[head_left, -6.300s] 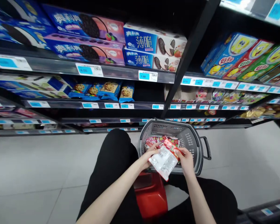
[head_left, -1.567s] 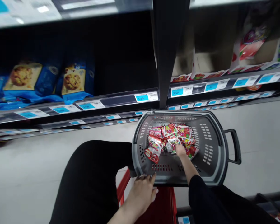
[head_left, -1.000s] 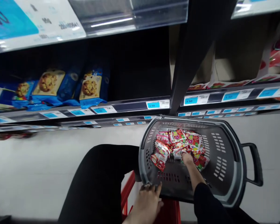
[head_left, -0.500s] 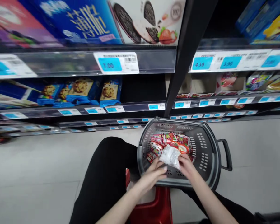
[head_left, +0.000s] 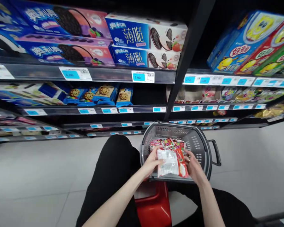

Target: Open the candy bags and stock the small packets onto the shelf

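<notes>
A grey shopping basket (head_left: 186, 129) holds several red snack packets (head_left: 157, 144). Over its near side, my left hand (head_left: 153, 161) is closed on the left edge of a white-backed snack packet (head_left: 169, 162), with the thumb across its front. Just to the right, partly behind the white one, is a red-orange snack packet (head_left: 181, 162). My right hand (head_left: 194, 166) is at that packet's right edge, fingers curled around it; the fingertips are partly hidden.
A red stool (head_left: 153, 208) stands below the basket between black-clad legs (head_left: 111, 176). Beyond the basket runs a shelf with cookie boxes (head_left: 130, 36), blue cookie bags (head_left: 106, 91), cartoon boxes (head_left: 248, 44) and price tags. A black post (head_left: 186, 60) divides the shelves. The basket's handle (head_left: 216, 153) sticks out right.
The white-backed packet now lies flatter and shows more of its face, with the red-orange packet beside it. My right hand has shifted from the white packet to the red-orange one. The view has tilted up.
</notes>
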The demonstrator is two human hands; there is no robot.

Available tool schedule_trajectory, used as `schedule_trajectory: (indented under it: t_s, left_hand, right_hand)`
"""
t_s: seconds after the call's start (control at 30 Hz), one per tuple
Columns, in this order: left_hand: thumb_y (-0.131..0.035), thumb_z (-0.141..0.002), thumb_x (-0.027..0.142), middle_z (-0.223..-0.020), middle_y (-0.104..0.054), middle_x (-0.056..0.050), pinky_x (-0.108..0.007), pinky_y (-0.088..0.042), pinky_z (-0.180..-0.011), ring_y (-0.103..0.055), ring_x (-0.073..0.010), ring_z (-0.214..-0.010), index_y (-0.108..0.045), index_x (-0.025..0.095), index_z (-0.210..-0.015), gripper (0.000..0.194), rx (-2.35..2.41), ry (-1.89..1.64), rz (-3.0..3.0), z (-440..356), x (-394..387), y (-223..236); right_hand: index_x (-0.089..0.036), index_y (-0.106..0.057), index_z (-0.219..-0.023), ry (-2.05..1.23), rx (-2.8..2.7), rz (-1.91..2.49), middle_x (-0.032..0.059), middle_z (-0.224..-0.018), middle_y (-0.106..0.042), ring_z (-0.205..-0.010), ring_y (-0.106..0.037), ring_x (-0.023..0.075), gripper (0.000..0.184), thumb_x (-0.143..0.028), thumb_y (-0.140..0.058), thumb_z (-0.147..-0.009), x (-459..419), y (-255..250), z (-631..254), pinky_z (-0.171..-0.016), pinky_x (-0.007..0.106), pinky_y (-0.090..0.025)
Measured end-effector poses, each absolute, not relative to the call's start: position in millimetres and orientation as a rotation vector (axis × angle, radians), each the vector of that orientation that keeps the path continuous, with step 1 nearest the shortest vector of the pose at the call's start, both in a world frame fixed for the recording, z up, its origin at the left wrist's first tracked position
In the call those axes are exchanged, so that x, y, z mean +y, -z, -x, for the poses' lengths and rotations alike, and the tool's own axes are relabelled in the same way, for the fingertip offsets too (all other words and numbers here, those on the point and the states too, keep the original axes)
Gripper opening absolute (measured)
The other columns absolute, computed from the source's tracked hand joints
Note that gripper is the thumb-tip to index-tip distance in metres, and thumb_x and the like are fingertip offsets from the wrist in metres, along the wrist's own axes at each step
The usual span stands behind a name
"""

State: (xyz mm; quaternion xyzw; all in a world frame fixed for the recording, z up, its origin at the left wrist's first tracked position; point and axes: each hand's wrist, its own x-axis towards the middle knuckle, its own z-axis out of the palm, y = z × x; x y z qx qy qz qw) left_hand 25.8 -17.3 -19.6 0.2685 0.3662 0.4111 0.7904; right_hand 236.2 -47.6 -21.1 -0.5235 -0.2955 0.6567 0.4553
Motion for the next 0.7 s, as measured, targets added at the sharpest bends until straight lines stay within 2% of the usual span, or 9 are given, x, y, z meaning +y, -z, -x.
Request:
schedule_trajectory:
  t_s: [0.07,0.13,0.2,0.27,0.3,0.37,0.47,0.6,0.7]
  left_hand:
    - [-0.071,-0.057,0.018,-0.091,-0.062,-0.005,-0.031,-0.044,-0.075,-0.059,-0.0176,-0.08,-0.034,0.022,-0.123,0.076,0.733,-0.85,-0.623,-26,-19,17]
    - [-0.071,-0.058,0.021,-0.1,-0.06,-0.007,-0.034,-0.043,-0.079,-0.058,-0.0201,-0.089,-0.03,0.024,-0.129,0.082,0.732,-0.88,-0.664,-26,-18,15]
    - [-0.074,-0.053,0.021,-0.108,-0.058,-0.009,-0.034,-0.042,-0.083,-0.055,-0.0218,-0.097,-0.039,0.023,-0.125,0.079,0.762,-0.902,-0.728,-25,-17,17]
    - [-0.076,-0.048,0.018,-0.106,-0.06,-0.009,-0.034,-0.042,-0.083,-0.054,-0.0224,-0.096,-0.054,0.018,-0.112,0.068,0.794,-0.878,-0.774,-24,-15,22]
    - [-0.077,-0.047,0.017,-0.102,-0.062,-0.009,-0.034,-0.042,-0.082,-0.056,-0.0222,-0.092,-0.059,0.016,-0.105,0.061,0.812,-0.865,-0.778,-23,-14,24]
    - [-0.076,-0.047,0.017,-0.095,-0.064,-0.009,-0.035,-0.043,-0.079,-0.057,-0.0217,-0.086,-0.063,0.012,-0.097,0.052,0.862,-0.865,-0.766,-21,-13,30]
    - [-0.076,-0.048,0.016,-0.097,-0.065,-0.01,-0.035,-0.044,-0.078,-0.058,-0.0225,-0.086,-0.064,0.012,-0.097,0.051,0.911,-0.875,-0.77,-19,-13,34]
    - [-0.077,-0.046,0.014,-0.103,-0.064,-0.01,-0.036,-0.043,-0.083,-0.057,-0.0244,-0.094,-0.061,0.014,-0.107,0.063,0.868,-0.836,-0.841,-19,-12,37]
    - [-0.076,-0.049,0.018,-0.107,-0.062,-0.011,-0.038,-0.042,-0.086,-0.055,-0.0263,-0.099,-0.064,0.012,-0.101,0.054,0.953,-0.874,-0.908,-19,-11,40]
  right_hand:
    - [-0.028,-0.04,-0.125,-1.651,-0.867,1.242,0.0074,-0.105,-0.062,-0.089,-0.061,0.0234,0.071,-0.043,-0.069,-0.062,-52,10,-231,-0.075,0.037,-0.049]
    - [-0.028,-0.042,-0.124,-1.621,-0.947,1.216,0.0072,-0.114,-0.058,-0.097,-0.058,0.0243,0.075,-0.032,-0.075,-0.057,-55,6,-224,-0.082,0.038,-0.047]
    - [-0.025,-0.053,-0.113,-1.498,-0.943,1.271,0.0075,-0.111,-0.06,-0.094,-0.059,0.0238,0.057,-0.03,-0.073,-0.06,-57,8,-218,-0.082,0.038,-0.047]
    - [-0.021,-0.062,-0.099,-1.335,-0.923,1.357,0.0081,-0.103,-0.064,-0.09,-0.06,0.0232,0.038,-0.033,-0.07,-0.063,-59,13,-214,-0.081,0.038,-0.047]
    - [-0.02,-0.064,-0.096,-1.288,-0.932,1.376,0.0084,-0.102,-0.064,-0.092,-0.06,0.0234,0.035,-0.033,-0.07,-0.064,-60,15,-213,-0.083,0.038,-0.047]
    - [-0.02,-0.063,-0.102,-1.31,-0.967,1.353,0.0089,-0.106,-0.063,-0.096,-0.058,0.0241,0.042,-0.03,-0.071,-0.063,-64,19,-211,-0.085,0.038,-0.046]
    - [-0.021,-0.057,-0.114,-1.406,-0.955,1.303,0.0092,-0.108,-0.063,-0.092,-0.06,0.0241,0.054,-0.029,-0.072,-0.062,-67,25,-207,-0.08,0.037,-0.049]
    - [-0.018,-0.067,-0.098,-1.209,-0.998,1.432,0.0086,-0.095,-0.067,-0.084,-0.061,0.0228,0.035,-0.033,-0.067,-0.066,-64,31,-206,-0.075,0.036,-0.049]
    - [-0.02,-0.07,-0.091,-0.987,-1.149,1.533,0.0067,-0.086,-0.067,-0.081,-0.06,0.0211,0.026,-0.032,-0.064,-0.069,-61,30,-204,-0.075,0.035,-0.047]
